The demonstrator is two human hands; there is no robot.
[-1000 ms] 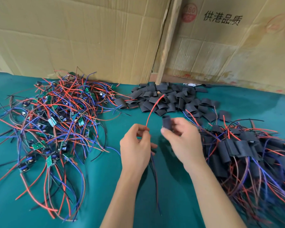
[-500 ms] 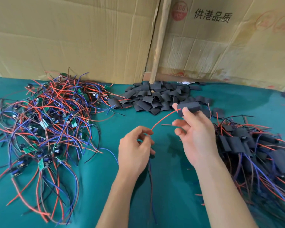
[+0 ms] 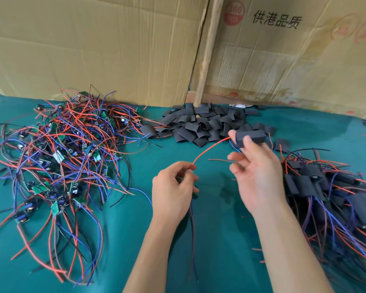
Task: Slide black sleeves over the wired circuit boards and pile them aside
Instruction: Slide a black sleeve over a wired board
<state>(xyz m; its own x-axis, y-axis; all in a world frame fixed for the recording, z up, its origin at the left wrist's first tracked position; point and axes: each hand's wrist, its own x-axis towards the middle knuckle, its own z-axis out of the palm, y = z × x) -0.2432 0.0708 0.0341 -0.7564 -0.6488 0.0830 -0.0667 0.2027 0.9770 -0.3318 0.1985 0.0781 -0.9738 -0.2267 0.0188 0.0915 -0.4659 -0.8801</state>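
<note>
Work surface is a teal cloth (image 3: 216, 240) backed by upright cardboard sheets (image 3: 106, 49), the right-hand sheet printed with black characters and a red round stamp. Left hand (image 3: 173, 187) sits near the centre of the cloth, fingers curled, thumb and forefinger pinching the near end of a red wire (image 3: 207, 150); dark and blue leads hang from under the same hand toward the near edge. The red wire arcs up and to the right into a black sleeve (image 3: 251, 137), which is held off the cloth by the right hand (image 3: 256, 176). That hand is palm-up and mostly spread: the sleeve is pinched between the thumb and a fingertip, the remaining fingers loosely bent and holding nothing. Whether a circuit board sits inside the held sleeve cannot be determined. Heap of loose empty sleeves (image 3: 205, 125) lies on the cloth at the foot of the cardboard, just behind the held sleeve. Tangle of unsleeved boards with red, blue and black leads (image 3: 61, 157) occupies the left of the cloth, well apart from both hands. Pile of sleeved boards (image 3: 330, 193) lies at the right, just beside the right forearm
</note>
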